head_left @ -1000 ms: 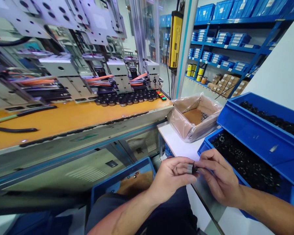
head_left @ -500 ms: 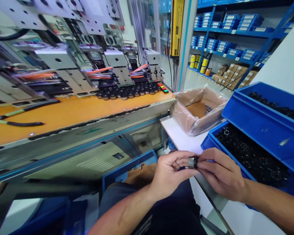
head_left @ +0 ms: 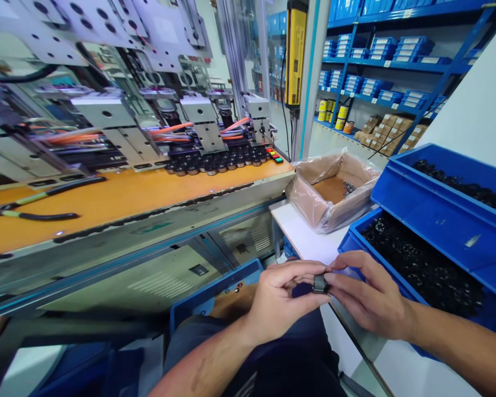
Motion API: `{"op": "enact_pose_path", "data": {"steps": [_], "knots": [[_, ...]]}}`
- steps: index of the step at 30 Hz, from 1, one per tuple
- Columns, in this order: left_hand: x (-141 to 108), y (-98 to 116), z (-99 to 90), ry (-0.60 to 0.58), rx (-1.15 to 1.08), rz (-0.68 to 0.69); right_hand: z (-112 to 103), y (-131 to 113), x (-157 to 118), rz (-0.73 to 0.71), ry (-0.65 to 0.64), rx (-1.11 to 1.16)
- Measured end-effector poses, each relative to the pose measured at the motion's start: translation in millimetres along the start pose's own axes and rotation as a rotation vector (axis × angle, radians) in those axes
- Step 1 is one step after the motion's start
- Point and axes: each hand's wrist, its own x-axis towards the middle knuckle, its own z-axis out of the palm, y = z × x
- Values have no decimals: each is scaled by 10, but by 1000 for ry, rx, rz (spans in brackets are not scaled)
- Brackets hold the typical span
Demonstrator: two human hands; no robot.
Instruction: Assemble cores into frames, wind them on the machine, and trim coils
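Far left, pliers [head_left: 49,215] lie on the orange worktop [head_left: 149,194]. Next comes a low blue box [head_left: 219,283]. The left hand [head_left: 275,303] is half curled, pinching a small dark ring [head_left: 319,284] between fingers and thumb. The right hand [head_left: 372,302] is loosely bent, its fingertips touching the ring's right side; I cannot tell if they grip it. If one hand pushes too hard or the pinch slips, the ring could drop and roll away.
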Motion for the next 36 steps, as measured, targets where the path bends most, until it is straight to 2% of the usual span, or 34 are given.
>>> {"op": "enact_pose_path", "data": {"steps": [6, 14, 21, 24, 29, 33, 36], "knots": [[-13, -10, 3, 5, -71, -107, -13, 2, 23, 49, 1, 28], [22, 6, 11, -79, -274, -286, -16, -1, 64, -13, 26, 36], [30, 6, -3, -82, -259, -318, -25, 36, 43, -100, 27, -34], [41, 13, -22, -90, -257, -338, -42, 57, -12, -131, -13, -89], [9, -8, 65, -81, -342, -336, -21, 72, -54, -167, -14, -122], [-72, -71, 230, 50, -432, -265, -6, 45, -24, -167, 14, -147], [-68, -67, 212, 114, -237, -108, -33, -3, 16, -96, 53, -91]]}}
